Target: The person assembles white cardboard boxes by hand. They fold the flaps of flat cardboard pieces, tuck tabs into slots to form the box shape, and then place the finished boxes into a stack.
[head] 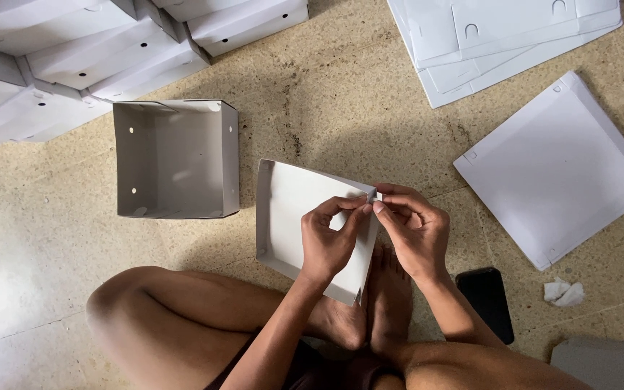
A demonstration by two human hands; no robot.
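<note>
A half-folded white cardboard tray (287, 209) rests over my feet on the floor. My left hand (328, 238) and my right hand (414, 230) meet at its far right corner, both pinching the corner flap between fingers and thumbs. The left hand reaches over the tray's inside; the right hand holds the corner from outside. The tray's other walls stand up, its near corner by my toes.
A finished open white box (176, 159) stands to the left. Closed white boxes (74, 58) are stacked at top left. Flat blanks (500, 36) lie at top right, one flat sheet (557, 170) at right. A black phone (487, 302) and crumpled paper (563, 291) lie near my right knee.
</note>
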